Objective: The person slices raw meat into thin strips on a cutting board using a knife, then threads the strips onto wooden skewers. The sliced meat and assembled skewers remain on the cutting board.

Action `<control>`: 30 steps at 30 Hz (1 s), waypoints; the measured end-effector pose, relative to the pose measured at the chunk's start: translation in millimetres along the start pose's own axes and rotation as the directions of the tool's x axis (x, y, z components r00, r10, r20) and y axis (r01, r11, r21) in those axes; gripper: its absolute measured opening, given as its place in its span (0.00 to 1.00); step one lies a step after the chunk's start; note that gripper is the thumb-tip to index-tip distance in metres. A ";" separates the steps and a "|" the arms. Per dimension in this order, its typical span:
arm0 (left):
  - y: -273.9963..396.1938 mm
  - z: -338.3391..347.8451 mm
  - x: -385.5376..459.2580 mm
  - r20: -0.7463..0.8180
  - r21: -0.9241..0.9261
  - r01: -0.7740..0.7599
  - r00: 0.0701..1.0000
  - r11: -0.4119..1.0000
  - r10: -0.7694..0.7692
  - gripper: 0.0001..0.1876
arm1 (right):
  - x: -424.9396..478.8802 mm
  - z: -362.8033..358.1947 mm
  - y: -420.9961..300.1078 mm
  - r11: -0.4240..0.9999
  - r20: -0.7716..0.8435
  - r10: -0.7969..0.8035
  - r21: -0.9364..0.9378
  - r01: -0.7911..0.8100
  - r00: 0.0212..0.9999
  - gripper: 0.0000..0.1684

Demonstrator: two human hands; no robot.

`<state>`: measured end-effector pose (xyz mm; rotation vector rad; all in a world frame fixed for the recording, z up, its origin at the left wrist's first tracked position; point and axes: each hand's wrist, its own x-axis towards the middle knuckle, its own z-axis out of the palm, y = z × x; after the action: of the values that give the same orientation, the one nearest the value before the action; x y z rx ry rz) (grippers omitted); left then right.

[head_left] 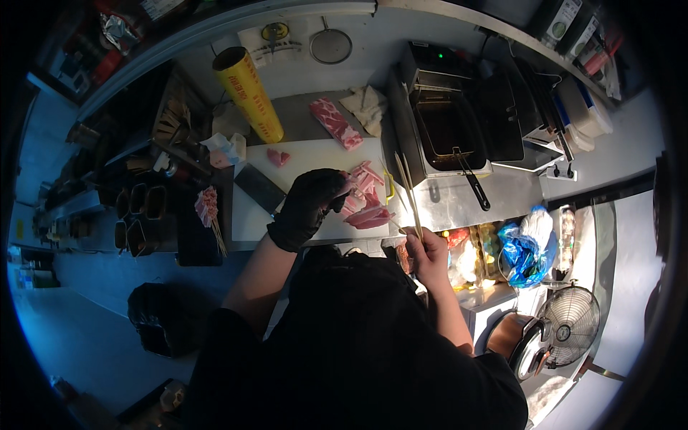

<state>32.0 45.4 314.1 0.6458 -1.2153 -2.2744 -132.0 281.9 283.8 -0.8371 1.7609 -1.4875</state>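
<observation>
My left hand point(306, 201), in a black glove, pinches a raw meat slice point(345, 183) over the white cutting board point(312, 153). Just right of it lies a loose pile of pink meat slices point(370, 215). Bare, my right hand point(428, 257) grips several bamboo skewers point(407, 193) at the board's right front corner; they point away from me, and one leans toward the pile. A cleaver point(260, 186) rests on the board, its handle partly hidden by my left hand. Behind it sits a small meat piece point(278, 157). One marbled meat slab point(336, 123) reaches over the board's back edge.
A deep fryer point(443, 129) with a basket handle point(475, 188) stands right of the board. At the back rises a yellow cling-film roll point(247, 94) near a crumpled cloth point(367, 109). Left are threaded meat skewers point(207, 207) on a black tray point(199, 252), and sauce containers point(138, 201).
</observation>
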 end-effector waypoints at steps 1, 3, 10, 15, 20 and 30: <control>-1.6 -0.3 1.1 0.010 0.016 0.002 1.000 1.000 -0.002 0.12 | -1.5 0.6 -2.4 1.000 -0.012 -0.005 -0.026 0.004 1.000 0.10; -4.4 1.1 2.9 0.012 0.044 -0.009 1.000 0.999 0.009 0.11 | -4.1 1.1 -5.8 0.997 -0.032 -0.015 -0.077 0.012 0.999 0.10; -6.3 5.1 -1.9 -0.022 0.109 -0.107 0.994 0.988 0.110 0.11 | -6.9 1.1 -10.7 0.984 -0.034 -0.074 -0.164 0.067 0.997 0.09; -9.8 2.4 -0.7 -0.026 0.095 -0.100 0.994 0.990 0.103 0.12 | -5.7 0.6 -14.5 0.976 -0.050 -0.086 -0.205 0.074 0.995 0.09; -10.4 2.8 -3.2 -0.078 0.046 -0.129 0.988 0.991 0.132 0.13 | -7.4 2.8 -14.2 0.964 -0.050 -0.140 -0.236 0.125 0.989 0.09; -17.8 0.3 -2.1 -0.043 0.142 -0.164 0.984 0.976 0.172 0.10 | -10.3 10.1 -8.0 0.987 -0.072 -0.121 -0.118 0.112 0.990 0.09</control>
<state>30.2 55.6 299.6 0.6255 -1.3564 -2.0348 -117.5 283.6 291.4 -0.9657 1.8981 -1.5256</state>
